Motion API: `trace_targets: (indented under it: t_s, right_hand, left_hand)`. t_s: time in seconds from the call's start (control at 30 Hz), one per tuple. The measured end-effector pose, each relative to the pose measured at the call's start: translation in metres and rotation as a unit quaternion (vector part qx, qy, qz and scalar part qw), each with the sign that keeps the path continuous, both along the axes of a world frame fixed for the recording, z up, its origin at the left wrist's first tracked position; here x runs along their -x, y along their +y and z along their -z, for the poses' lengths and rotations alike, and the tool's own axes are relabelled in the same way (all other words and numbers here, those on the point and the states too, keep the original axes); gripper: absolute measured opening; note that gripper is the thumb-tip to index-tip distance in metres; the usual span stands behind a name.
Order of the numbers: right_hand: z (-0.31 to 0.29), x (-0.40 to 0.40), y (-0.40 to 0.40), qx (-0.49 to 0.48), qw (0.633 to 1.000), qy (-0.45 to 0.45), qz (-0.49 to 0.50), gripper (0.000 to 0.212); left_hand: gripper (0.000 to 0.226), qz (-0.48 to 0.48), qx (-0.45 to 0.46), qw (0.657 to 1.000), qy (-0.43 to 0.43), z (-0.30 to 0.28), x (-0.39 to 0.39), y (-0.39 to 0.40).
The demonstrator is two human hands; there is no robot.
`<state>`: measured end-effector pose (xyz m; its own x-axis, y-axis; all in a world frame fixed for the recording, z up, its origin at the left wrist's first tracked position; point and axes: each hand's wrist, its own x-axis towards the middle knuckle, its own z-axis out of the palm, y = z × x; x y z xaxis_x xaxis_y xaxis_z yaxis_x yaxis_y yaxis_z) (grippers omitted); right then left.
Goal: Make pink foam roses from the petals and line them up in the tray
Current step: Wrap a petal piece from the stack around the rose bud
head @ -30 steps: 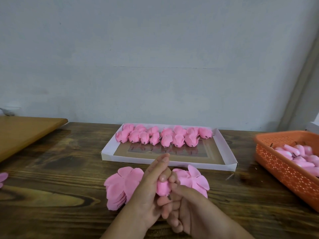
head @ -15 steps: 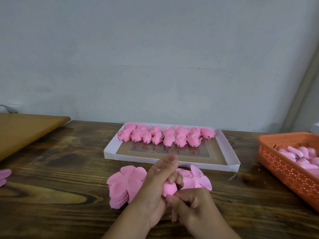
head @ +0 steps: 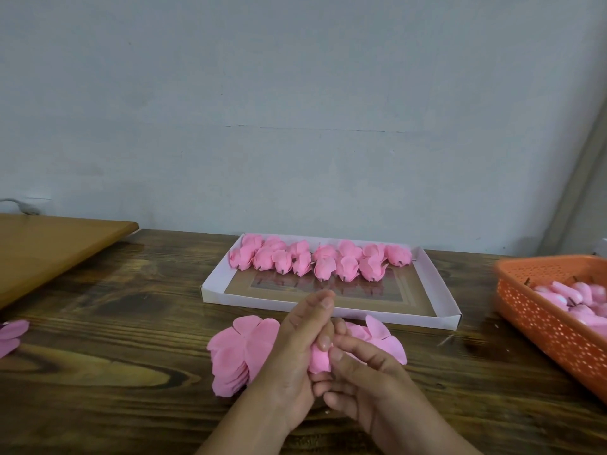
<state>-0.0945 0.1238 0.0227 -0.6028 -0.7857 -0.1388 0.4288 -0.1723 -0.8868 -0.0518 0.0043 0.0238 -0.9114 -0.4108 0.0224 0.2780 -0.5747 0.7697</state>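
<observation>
Both my hands meet over the table's front middle around one small pink foam rose (head: 319, 358). My left hand (head: 295, 353) wraps it from the left with fingers curled over its top. My right hand (head: 364, 379) pinches it from the right with thumb and fingers. Behind them lie two stacks of flat pink petals, one on the left (head: 241, 351) and one on the right (head: 382, 338). The white tray (head: 437, 287) farther back holds several finished roses (head: 322, 259) in rows along its far side.
An orange perforated basket (head: 545, 316) with pink rose buds sits at the right edge. A light wooden board (head: 49, 247) overlaps the table at the far left. A few loose petals (head: 11, 334) lie at the left edge. A wall closes the back.
The hands have kept working the same rose, shifting slightly right and lower. My right fingers moved from below the rose up onto its side.
</observation>
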Motion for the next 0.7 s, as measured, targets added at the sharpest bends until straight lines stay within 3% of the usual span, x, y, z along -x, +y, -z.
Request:
trace_targets:
  t_s: [0.1,0.27,0.37,0.47,0.7]
  right_hand:
    - [0.005,-0.005,-0.005,0.008,0.999,-0.007,0.03,0.025]
    - [0.005,-0.01,-0.007,0.018,0.999,-0.013,0.034,0.023]
    - [0.005,-0.011,-0.007,-0.001,0.997,0.068,0.046,0.032]
    - [0.006,-0.012,-0.007,-0.03,0.988,0.121,0.087,0.024]
    - [0.008,-0.009,-0.004,-0.07,0.973,0.184,0.117,0.018]
  left_hand:
    - [0.011,-0.013,0.012,1.0,0.002,0.0,0.001,0.003]
    - [0.014,-0.047,-0.013,0.999,0.006,0.003,0.005,0.004]
    - [0.032,-0.035,-0.022,0.999,-0.029,0.006,0.005,0.0]
    - [0.042,-0.006,0.002,0.999,-0.046,0.007,0.005,0.002]
    - [0.026,-0.02,0.038,0.999,-0.012,0.008,0.005,0.008]
